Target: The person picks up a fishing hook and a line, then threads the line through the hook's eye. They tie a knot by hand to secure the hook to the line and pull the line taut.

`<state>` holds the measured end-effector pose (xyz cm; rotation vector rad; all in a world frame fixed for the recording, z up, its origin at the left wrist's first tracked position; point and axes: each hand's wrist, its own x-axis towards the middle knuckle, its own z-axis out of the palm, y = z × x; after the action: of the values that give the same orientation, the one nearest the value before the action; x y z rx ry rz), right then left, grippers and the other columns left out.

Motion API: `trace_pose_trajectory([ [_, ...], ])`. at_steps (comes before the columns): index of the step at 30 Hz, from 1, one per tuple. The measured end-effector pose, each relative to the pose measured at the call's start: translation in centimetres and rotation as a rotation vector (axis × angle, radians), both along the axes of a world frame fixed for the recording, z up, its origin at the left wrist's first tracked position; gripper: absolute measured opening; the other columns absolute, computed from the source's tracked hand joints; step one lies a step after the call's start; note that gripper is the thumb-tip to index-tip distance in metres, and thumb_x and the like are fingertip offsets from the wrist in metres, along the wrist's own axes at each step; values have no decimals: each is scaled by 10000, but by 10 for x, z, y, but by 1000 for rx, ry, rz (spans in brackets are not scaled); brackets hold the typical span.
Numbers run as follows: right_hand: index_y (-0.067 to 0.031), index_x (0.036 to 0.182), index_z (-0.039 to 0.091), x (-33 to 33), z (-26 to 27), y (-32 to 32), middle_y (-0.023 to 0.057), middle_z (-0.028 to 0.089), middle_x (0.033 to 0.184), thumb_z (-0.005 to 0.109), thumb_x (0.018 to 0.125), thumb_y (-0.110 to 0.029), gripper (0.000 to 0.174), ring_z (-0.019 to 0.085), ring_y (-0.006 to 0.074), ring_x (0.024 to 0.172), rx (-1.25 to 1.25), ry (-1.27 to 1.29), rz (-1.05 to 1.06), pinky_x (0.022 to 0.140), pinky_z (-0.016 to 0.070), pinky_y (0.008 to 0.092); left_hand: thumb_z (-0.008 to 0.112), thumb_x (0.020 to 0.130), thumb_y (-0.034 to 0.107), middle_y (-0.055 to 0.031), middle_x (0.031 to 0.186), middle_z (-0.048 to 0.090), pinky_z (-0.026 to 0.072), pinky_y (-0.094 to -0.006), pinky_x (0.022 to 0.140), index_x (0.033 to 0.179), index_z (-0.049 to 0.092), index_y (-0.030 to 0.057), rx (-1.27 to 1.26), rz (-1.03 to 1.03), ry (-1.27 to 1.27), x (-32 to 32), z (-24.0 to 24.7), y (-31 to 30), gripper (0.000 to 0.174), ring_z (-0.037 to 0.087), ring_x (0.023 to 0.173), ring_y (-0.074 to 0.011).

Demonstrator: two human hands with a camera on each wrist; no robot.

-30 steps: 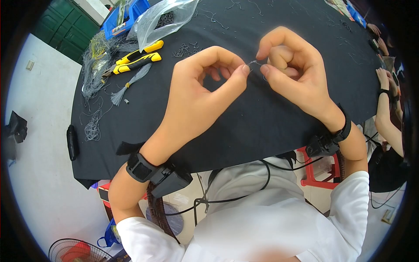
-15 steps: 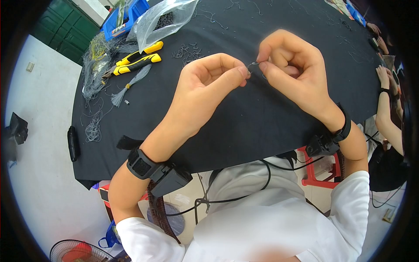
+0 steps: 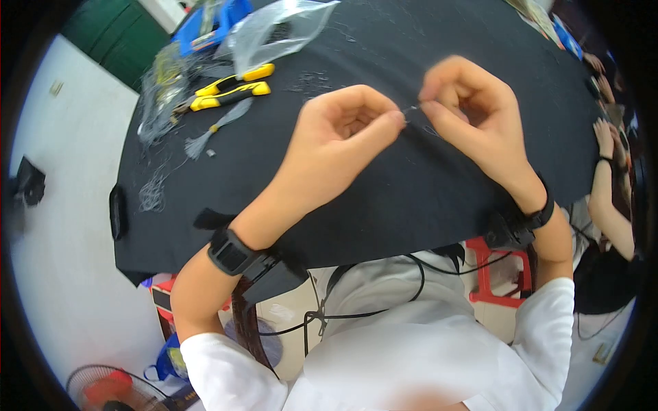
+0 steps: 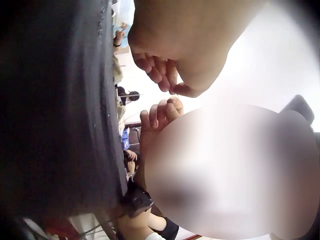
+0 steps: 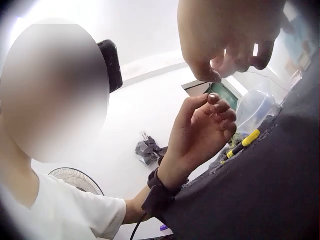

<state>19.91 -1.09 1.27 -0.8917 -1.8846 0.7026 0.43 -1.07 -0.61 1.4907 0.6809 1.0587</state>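
Over the black-clothed table [image 3: 391,205], my two hands face each other with their fingertips close together. A short piece of thin grey line [image 3: 411,109] spans the small gap between them. My left hand [image 3: 339,144] pinches one end between thumb and index finger, the other fingers curled in. The other end is pinched in my right hand [image 3: 490,120], where a fine loop hangs below the thumb. In the right wrist view, a tiny shiny spot shows at the left hand's [image 5: 202,132] fingertips; I cannot tell whether it is a metal piece.
Yellow-and-black pliers [image 3: 262,89] lie at the left, beside a tied bundle of grey line [image 3: 199,146] and a loose tangle [image 3: 152,195]. Behind are a clear plastic bag [image 3: 291,41] and a blue bin [image 3: 240,9]. Small dark bits [image 3: 308,81] are scattered near my left hand.
My left fingers have curled in more and the hand sits slightly lower. Both hands and the table's things appear shifted rightward as the head view turned a little. The thin line stays pinched between the hands.
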Motion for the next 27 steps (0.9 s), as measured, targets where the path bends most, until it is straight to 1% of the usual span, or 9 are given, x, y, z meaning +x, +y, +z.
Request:
trace_pose_trajectory([
  [3,-41,864,587,5,6,6,-24,567,775,585,783,-42,81,515,33,660,21,-7,109,596,407,179,603,835,109,3,771,594,421,-182,654,849,607,1,190,84,42,-8,5,6,108,536,718,-45],
  [6,-34,943,598,0,20,13,-3,584,850,580,782,-60,164,502,36,681,-21,-95,90,590,388,176,586,855,107,8,804,579,419,-193,696,872,601,8,278,169,76,-32,20,9,102,529,749,-49],
  [10,-64,1128,574,-8,52,0,43,593,1047,561,773,-60,354,495,47,725,188,-244,20,585,362,174,575,862,193,-12,840,591,410,-202,717,884,621,23,428,441,192,-90,54,-9,177,531,774,-70],
  [11,-56,1122,575,-6,60,-8,47,594,1050,552,779,-48,343,493,52,733,227,-249,2,605,364,181,623,832,176,-5,775,617,431,-197,637,850,638,28,439,560,118,-108,63,-16,149,544,715,-50],
  [13,-43,1105,575,5,68,-19,52,588,1049,536,786,-24,321,491,63,750,285,-265,-18,638,366,193,609,839,183,-21,821,630,414,-206,710,897,658,51,510,751,98,-149,81,-27,152,550,774,-75],
  [16,-30,1066,576,29,63,-28,54,566,1031,520,786,14,288,488,78,776,325,-277,-13,675,365,204,588,862,151,-57,939,613,438,-211,769,976,614,-30,497,962,-42,-211,97,-47,215,561,858,-98],
  [21,-25,960,578,48,50,-45,49,517,958,511,774,54,213,487,93,789,256,-295,-26,685,366,212,627,839,179,0,756,603,402,-214,682,845,652,22,445,948,625,-266,62,-41,159,516,719,-60],
  [24,-25,912,574,58,45,-47,48,514,937,508,773,58,174,489,95,785,225,-285,-55,677,367,213,644,826,199,20,737,601,420,-234,655,801,640,10,147,896,907,-281,48,-38,191,524,687,-73],
  [27,-21,895,567,75,41,-44,48,510,930,505,800,54,136,491,89,792,162,-255,-58,671,376,211,645,782,169,-63,688,618,453,-278,626,781,651,4,136,818,1315,-293,43,-33,166,564,628,-157],
])
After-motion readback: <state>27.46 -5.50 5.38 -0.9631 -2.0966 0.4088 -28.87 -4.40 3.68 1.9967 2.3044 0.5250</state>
